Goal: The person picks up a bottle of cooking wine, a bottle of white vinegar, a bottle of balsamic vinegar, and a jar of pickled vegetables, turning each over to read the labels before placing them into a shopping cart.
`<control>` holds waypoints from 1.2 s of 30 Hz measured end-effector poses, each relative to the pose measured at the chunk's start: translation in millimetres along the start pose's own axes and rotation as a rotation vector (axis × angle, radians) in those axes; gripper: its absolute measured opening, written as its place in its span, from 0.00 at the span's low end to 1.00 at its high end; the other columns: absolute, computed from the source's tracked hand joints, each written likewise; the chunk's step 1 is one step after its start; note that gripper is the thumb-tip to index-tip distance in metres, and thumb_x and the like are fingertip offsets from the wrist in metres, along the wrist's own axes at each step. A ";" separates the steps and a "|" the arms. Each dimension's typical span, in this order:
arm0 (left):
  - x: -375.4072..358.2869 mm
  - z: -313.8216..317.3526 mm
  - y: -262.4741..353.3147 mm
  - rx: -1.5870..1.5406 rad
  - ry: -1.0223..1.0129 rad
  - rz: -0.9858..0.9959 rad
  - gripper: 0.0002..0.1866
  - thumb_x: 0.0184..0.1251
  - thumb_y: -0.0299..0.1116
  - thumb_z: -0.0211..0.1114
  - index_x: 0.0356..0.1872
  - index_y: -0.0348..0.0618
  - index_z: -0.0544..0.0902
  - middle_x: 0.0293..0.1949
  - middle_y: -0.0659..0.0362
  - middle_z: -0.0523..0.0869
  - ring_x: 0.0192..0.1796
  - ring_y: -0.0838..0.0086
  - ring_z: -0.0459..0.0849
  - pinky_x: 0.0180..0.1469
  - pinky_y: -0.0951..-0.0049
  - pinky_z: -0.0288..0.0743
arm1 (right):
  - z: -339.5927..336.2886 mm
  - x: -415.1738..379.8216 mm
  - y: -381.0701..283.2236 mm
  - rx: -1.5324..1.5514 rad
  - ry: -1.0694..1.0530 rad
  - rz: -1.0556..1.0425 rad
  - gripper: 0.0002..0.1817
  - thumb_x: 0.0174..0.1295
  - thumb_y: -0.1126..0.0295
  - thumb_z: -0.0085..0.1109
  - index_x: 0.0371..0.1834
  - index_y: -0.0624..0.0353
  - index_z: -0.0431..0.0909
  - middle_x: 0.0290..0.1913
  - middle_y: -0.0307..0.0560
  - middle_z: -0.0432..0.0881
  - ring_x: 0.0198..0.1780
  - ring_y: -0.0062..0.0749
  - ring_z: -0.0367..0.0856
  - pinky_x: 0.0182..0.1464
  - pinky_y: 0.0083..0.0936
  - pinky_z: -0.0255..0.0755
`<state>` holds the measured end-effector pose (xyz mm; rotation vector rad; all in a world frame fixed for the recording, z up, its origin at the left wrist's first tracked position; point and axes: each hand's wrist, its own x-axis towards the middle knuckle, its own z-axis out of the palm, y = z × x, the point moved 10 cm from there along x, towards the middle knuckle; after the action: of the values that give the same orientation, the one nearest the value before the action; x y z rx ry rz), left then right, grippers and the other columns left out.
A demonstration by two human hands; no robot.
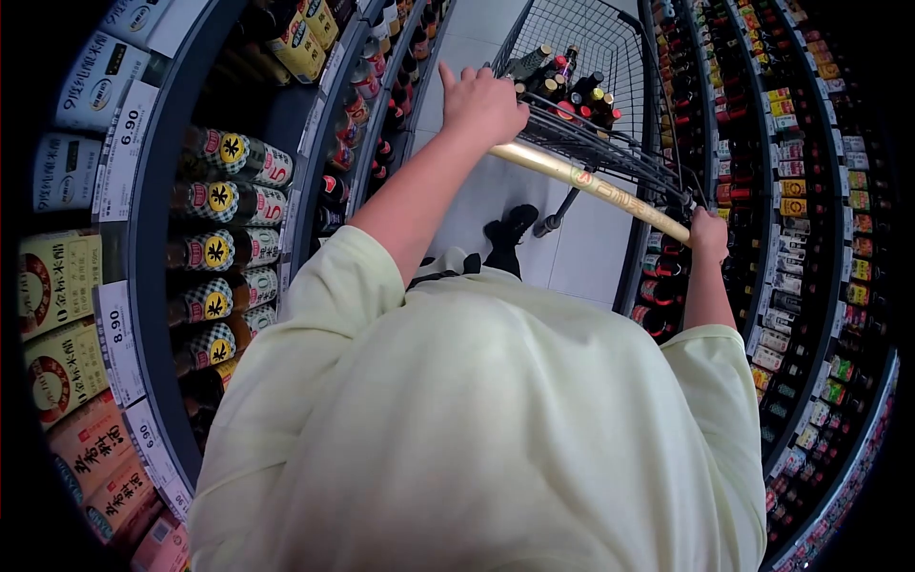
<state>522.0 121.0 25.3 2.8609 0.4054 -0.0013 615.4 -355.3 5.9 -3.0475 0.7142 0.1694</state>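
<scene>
A shopping cart (658, 95) stands in front of me, with a gold-coloured handle bar (591, 183). My left hand (481, 107) lies over the cart's near left corner, at the left end of the bar. Its outer finger sticks out and the other fingers bend over the frame. Wrapped round the right end of the bar is my right hand (707, 234), its fingertips mostly hidden. Several dark sauce bottles (572, 91), some with red or yellow caps, are grouped inside the wire basket.
On the left, a shelf (157, 191) holds bottles with yellow round labels (217, 251), boxed goods (62, 276) and price tags (119, 334). Long shelves of small jars and bottles (791, 205) line the right. My shoe (515, 224) is on the tiled floor (583, 250) near a cart wheel (548, 226).
</scene>
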 end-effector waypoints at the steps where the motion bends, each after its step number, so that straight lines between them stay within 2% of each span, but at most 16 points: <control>1: 0.4 1.2 1.2 0.001 -0.011 0.001 0.22 0.65 0.49 0.56 0.49 0.44 0.85 0.54 0.52 0.80 0.63 0.58 0.72 0.74 0.39 0.37 | 1.9 2.4 -0.2 0.004 -0.005 -0.012 0.23 0.61 0.47 0.46 0.52 0.41 0.83 0.52 0.47 0.84 0.55 0.44 0.81 0.59 0.42 0.68; 4: 0.2 -2.0 6.9 0.004 -0.020 0.016 0.21 0.66 0.48 0.55 0.49 0.44 0.85 0.54 0.52 0.80 0.63 0.58 0.72 0.74 0.40 0.37 | -4.3 -4.4 -4.6 0.008 -0.001 -0.028 0.23 0.61 0.47 0.47 0.52 0.41 0.83 0.52 0.47 0.84 0.55 0.45 0.81 0.58 0.42 0.69; 7: 3.8 3.3 8.3 0.045 -0.106 0.002 0.25 0.66 0.52 0.55 0.53 0.44 0.82 0.58 0.54 0.78 0.66 0.60 0.69 0.74 0.41 0.40 | -13.5 -7.9 -8.6 -0.023 0.048 -0.013 0.22 0.62 0.48 0.47 0.52 0.41 0.84 0.52 0.46 0.84 0.55 0.44 0.81 0.56 0.39 0.71; 10: 6.9 0.6 10.4 0.008 -0.021 0.024 0.22 0.66 0.48 0.55 0.48 0.43 0.85 0.54 0.52 0.80 0.62 0.58 0.73 0.74 0.40 0.38 | -17.9 -10.2 -11.6 -0.014 0.064 -0.020 0.22 0.61 0.48 0.47 0.52 0.40 0.83 0.53 0.46 0.84 0.55 0.44 0.81 0.56 0.39 0.71; 14: 10.3 0.5 13.0 0.008 -0.021 0.030 0.22 0.66 0.49 0.56 0.49 0.43 0.84 0.54 0.52 0.80 0.62 0.58 0.73 0.74 0.40 0.38 | -10.4 1.4 -6.4 0.015 0.058 -0.012 0.22 0.61 0.49 0.47 0.52 0.40 0.84 0.52 0.46 0.84 0.55 0.42 0.81 0.57 0.40 0.69; 16: 10.8 2.0 12.2 0.028 -0.133 -0.009 0.25 0.66 0.52 0.55 0.54 0.44 0.81 0.59 0.53 0.77 0.66 0.61 0.69 0.74 0.43 0.41 | -13.0 0.6 -7.5 0.018 0.070 -0.002 0.22 0.61 0.49 0.47 0.51 0.40 0.84 0.52 0.45 0.84 0.55 0.42 0.81 0.57 0.40 0.70; 19: 13.2 0.9 13.9 0.025 -0.136 -0.005 0.25 0.66 0.52 0.55 0.54 0.45 0.81 0.58 0.53 0.77 0.66 0.60 0.69 0.74 0.43 0.41 | -13.5 1.1 -8.7 0.022 0.058 -0.005 0.22 0.61 0.49 0.47 0.52 0.40 0.83 0.52 0.45 0.84 0.55 0.42 0.81 0.57 0.40 0.70; 22: 15.3 -1.2 16.7 0.017 -0.041 0.035 0.23 0.65 0.50 0.56 0.49 0.43 0.84 0.53 0.52 0.80 0.62 0.58 0.73 0.73 0.41 0.39 | -14.0 2.9 -9.6 0.042 0.043 -0.004 0.22 0.61 0.49 0.46 0.52 0.41 0.83 0.52 0.45 0.84 0.55 0.42 0.81 0.58 0.40 0.69; 36: 17.4 3.4 17.8 0.014 -0.025 0.051 0.23 0.65 0.51 0.56 0.49 0.44 0.84 0.52 0.53 0.81 0.61 0.59 0.73 0.74 0.41 0.39 | -14.2 1.2 -10.9 0.051 0.045 -0.005 0.22 0.61 0.50 0.47 0.53 0.43 0.83 0.52 0.46 0.84 0.56 0.43 0.81 0.61 0.41 0.65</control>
<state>543.7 108.3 25.8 2.8814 0.3289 -0.0311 622.8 -346.5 19.6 -3.0135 0.7021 0.0818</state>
